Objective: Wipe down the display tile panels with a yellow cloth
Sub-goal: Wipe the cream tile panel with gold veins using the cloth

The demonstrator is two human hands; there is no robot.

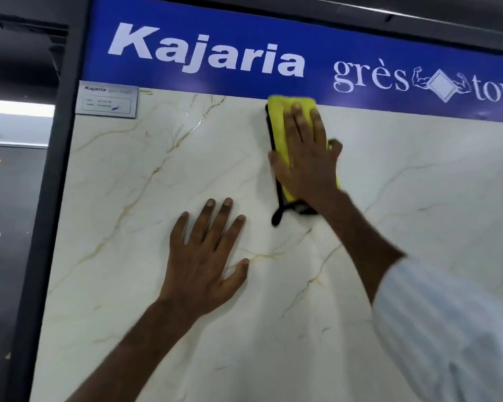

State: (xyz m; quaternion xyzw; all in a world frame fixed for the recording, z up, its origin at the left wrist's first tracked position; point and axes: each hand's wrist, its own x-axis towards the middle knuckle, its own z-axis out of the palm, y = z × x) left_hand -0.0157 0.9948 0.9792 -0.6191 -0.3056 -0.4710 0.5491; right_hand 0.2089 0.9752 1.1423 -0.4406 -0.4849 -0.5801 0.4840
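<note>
Sleeve: one pale striped sleeve (447,329) on the right arm, nearest the camera.
Left hand: the left hand (206,256) lies flat on the tile panel (145,204), fingers (224,216) straight and spread, holding nothing.
Right hand: the right hand (305,161) reaches up and to the right of the left fingertips, fingers straight and slightly apart, and presses the yellow cloth (279,123) flat against the panel.
Cloth: folded, under the right palm and fingers. Its top edge shows above the fingertips, touching the lower edge of the blue Kajaria banner (244,50). A black trim loop (277,217) hangs below the wrist.
Panel: white marble-look tile with gold veins, upright in a dark frame (55,175).
Label: a small product card (106,101) at the panel's top left corner, well left of both hands.
Count: two hands, one cloth, one pale panel, one card, one banner.
Risk: the bare left palm could leave prints on wiped tile. A stroke leftwards could snag the card, and the cloth could slip out from under flat fingers.
</note>
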